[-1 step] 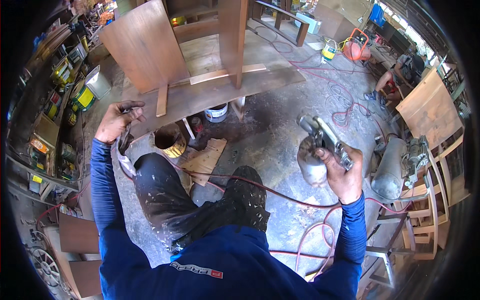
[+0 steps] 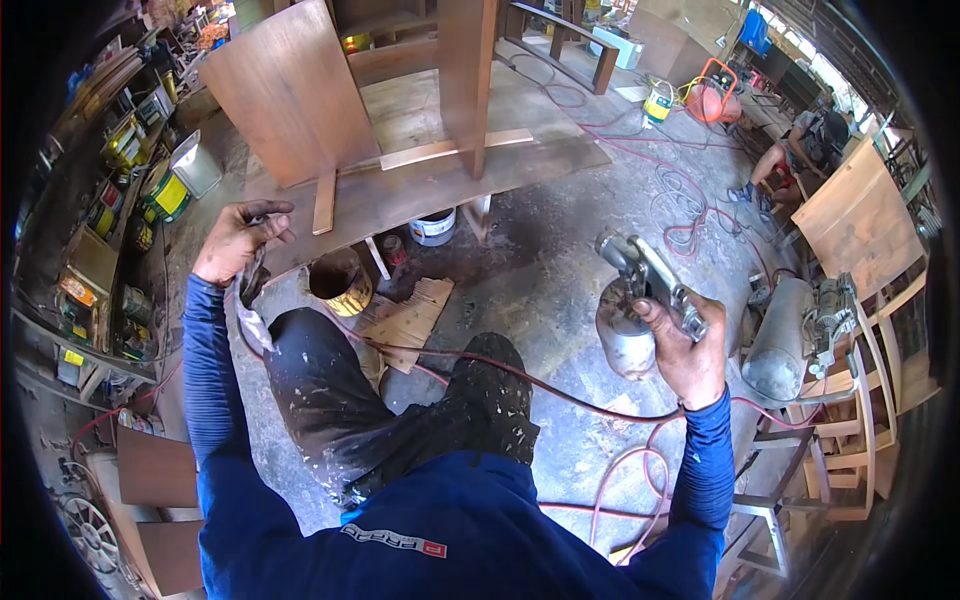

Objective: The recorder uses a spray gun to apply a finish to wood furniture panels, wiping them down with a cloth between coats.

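Note:
My right hand [image 2: 690, 345] grips a metal spray gun [image 2: 655, 275], its nozzle pointing up and to the left. Below the gun hangs a silver paint cup [image 2: 625, 330] with brown stains. A red air hose [image 2: 560, 392] runs across in front of my knees toward the right hand. On the left, my left hand [image 2: 238, 245] is raised with its fingers curled around a dark, stained rag [image 2: 250, 310], whose pale end dangles by my knee. Ahead, a brown-finished wooden panel [image 2: 290, 95] leans on a low board platform [image 2: 400, 205], next to an upright brown board [image 2: 465, 80].
Under the platform edge stand a stained yellow bucket [image 2: 342, 285] and a white bucket [image 2: 433, 228]. Torn cardboard [image 2: 410, 315] lies on the floor. At right are a grey tank [image 2: 780, 340] and wooden chair frames [image 2: 870, 420]. Another person [image 2: 800, 150] crouches far right. Paint cans [image 2: 165, 190] line the left.
Very little differs. The spray gun and its cup have tipped slightly in my right hand; the left hand and rag look nearly unchanged.

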`<state>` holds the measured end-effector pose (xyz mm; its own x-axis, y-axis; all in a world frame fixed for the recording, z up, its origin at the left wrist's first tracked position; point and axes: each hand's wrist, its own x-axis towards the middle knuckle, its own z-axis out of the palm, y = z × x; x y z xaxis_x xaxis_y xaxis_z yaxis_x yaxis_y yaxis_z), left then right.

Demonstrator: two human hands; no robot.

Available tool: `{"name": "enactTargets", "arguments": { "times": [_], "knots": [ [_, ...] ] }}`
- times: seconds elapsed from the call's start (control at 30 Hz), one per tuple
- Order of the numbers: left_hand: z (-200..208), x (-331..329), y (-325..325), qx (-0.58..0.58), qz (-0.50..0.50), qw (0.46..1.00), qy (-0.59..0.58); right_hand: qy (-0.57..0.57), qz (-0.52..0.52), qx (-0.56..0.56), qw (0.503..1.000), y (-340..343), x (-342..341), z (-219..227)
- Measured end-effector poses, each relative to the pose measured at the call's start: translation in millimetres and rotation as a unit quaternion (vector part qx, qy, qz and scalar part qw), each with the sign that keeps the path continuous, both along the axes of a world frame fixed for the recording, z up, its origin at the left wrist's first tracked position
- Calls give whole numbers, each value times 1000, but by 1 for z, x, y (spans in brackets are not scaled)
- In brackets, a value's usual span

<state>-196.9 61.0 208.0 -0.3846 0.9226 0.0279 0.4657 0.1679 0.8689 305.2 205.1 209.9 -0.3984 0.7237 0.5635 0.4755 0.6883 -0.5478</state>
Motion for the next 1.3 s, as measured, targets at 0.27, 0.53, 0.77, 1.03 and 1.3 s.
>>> {"name": "enactTargets", "arguments": {
  "times": [0.27,0.53,0.77,1.03,1.3],
  "knots": [
    [8,14,51,-18,-66,997,48,195,27,41,980,16,-20,81],
    [10,22,57,-32,-81,996,-13,191,59,11,980,13,-49,106],
    [23,23,42,-28,-81,995,48,178,46,0,983,8,-50,106],
    [9,17,69,-30,-88,995,45,170,30,-14,985,15,-48,84],
    [-36,-14,158,-81,-76,971,211,10,18,-14,1000,4,-31,1]
  ]
}}
